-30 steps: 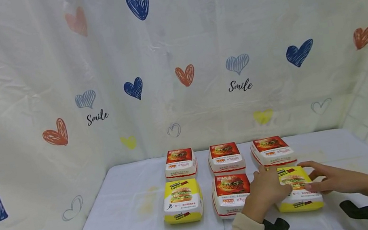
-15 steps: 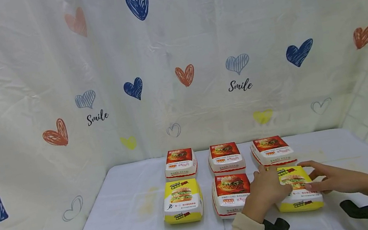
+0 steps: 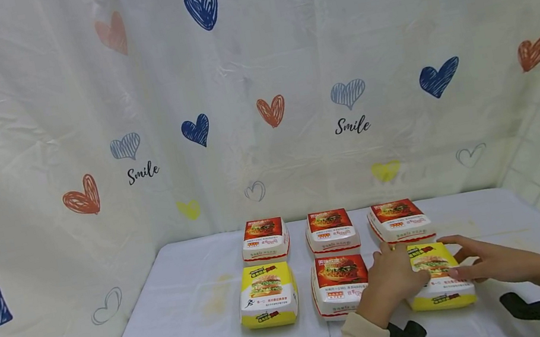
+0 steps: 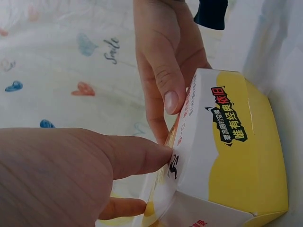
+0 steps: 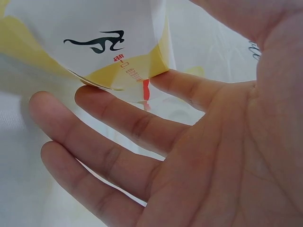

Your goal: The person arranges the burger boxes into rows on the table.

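Note:
A yellow and white burger box [image 3: 439, 286] sits at the front right of the table. My left hand [image 3: 390, 275] grips its left side, thumb on the top face and fingers toward the far edge. On the opposite side my right hand [image 3: 500, 261] holds the box, its thumb on the lid. Up close in the left wrist view, the left thumb [image 4: 142, 155] presses the lid of the box [image 4: 236, 151]. Spread fingers [image 5: 109, 104] touch the box's side [image 5: 123, 23] in the right wrist view. The lid looks closed.
Left of my left hand stands a red and white burger box [image 3: 337, 277], with another yellow burger box [image 3: 268, 295] farther left. Three red and white boxes [image 3: 332, 233] form the back row on the white table [image 3: 184, 328]. A heart-printed curtain [image 3: 272, 59] hangs behind.

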Demonstrator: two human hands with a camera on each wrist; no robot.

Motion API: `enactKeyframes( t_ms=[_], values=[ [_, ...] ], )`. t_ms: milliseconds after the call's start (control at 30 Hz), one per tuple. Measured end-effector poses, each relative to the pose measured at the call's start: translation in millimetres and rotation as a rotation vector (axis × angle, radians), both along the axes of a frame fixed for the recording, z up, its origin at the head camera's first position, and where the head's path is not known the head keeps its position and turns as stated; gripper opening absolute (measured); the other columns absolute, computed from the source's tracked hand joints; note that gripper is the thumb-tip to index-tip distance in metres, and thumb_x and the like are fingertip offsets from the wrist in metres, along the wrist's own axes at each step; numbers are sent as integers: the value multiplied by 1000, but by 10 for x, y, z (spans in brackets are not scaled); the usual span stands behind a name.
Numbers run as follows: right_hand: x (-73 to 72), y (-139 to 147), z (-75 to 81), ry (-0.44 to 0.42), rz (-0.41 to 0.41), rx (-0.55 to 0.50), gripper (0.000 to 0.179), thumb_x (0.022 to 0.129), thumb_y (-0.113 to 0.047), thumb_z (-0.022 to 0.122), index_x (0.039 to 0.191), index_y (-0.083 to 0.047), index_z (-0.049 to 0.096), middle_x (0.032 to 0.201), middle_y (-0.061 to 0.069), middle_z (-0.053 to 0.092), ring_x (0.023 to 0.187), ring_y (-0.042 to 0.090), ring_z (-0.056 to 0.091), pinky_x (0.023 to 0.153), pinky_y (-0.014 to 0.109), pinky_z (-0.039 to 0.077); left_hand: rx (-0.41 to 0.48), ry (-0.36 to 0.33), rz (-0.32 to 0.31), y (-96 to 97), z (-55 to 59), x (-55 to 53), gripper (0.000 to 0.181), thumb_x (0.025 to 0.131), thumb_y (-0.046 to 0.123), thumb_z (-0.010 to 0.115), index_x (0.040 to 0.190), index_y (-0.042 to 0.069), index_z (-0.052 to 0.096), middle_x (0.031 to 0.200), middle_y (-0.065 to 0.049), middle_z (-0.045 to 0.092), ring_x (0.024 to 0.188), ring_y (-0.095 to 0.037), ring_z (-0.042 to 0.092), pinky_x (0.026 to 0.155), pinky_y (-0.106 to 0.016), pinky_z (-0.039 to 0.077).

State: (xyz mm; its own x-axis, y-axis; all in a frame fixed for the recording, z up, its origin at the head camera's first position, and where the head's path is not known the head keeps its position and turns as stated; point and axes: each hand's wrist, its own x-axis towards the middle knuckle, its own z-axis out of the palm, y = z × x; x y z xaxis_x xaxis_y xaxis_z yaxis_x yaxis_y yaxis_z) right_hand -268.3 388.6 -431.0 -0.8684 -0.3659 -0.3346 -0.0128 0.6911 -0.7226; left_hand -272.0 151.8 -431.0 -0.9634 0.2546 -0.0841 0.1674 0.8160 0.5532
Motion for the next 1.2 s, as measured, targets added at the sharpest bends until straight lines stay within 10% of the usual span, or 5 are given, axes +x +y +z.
enactKeyframes(
  t_ms=[533, 833, 1200],
  values=[
    [-12, -37, 72, 31, -11, 29, 81, 103, -35, 58, 159, 4, 14, 132, 30, 54, 106, 30, 62, 86, 51, 57, -3, 4, 5, -51, 32, -13, 55, 82, 50, 81, 131, 33, 62, 127, 5, 54, 107, -15, 53, 85, -40, 55],
    [-50, -44, 120, 119, -60, 21, 62, 106, -31, 54, 149, 9, 35, 125, 22, 62, 96, 25, 66, 84, 50, 57, 24, 142, -87, -275, 244, -5, 55, 90, 54, 72, 140, 35, 59, 138, 8, 58, 125, -15, 57, 96, -37, 54],
    [-46, -13, 79, 330, -185, 129, 34, 108, -34, 52, 115, -1, 58, 103, 9, 66, 85, 16, 64, 73, 35, 51, 521, 368, -71, -896, 659, -80, 22, 99, 31, 66, 120, 24, 68, 107, 9, 69, 96, -5, 62, 82, -23, 52]
  ],
)
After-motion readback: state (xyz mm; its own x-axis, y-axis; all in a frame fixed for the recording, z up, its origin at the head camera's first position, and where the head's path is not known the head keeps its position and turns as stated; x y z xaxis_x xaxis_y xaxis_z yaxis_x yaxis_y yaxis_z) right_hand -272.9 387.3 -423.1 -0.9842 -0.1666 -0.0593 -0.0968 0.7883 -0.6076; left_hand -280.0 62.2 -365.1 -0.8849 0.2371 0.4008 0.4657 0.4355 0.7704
